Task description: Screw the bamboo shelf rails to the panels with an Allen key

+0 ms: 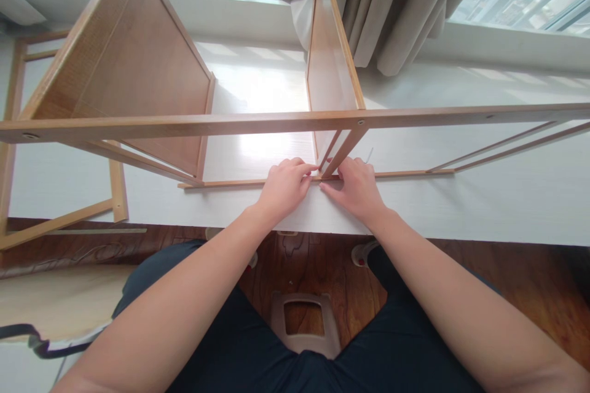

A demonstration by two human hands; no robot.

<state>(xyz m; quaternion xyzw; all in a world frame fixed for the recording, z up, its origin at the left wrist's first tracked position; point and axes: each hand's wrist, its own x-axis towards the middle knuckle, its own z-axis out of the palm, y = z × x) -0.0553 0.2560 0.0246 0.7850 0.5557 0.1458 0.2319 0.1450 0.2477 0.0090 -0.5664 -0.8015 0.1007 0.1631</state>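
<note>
A wooden shelf frame stands on its side, its upper rail (pixel 258 123) crossing the view and its lower rail (pixel 230 183) lying on the white surface. A wooden shelf panel (pixel 329 55) joins both rails at the middle. At the lower joint, my left hand (pixel 283 187) has thumb and index finger pinched together; whatever is between them is hidden. My right hand (pixel 357 190) grips the joint from the other side, thumb in front and fingers behind the crossbar (pixel 343 152). A thin pale piece (pixel 369 155) sticks up behind the right hand, too small to name.
Another wooden panel (pixel 152 55) rises at the left, beside a loose wooden frame (pixel 117 190) that reaches the edge of the white surface (pixel 507 202). Grey curtains (pixel 391 6) hang at the back. A plastic stool (pixel 332 325) shows below, between my legs.
</note>
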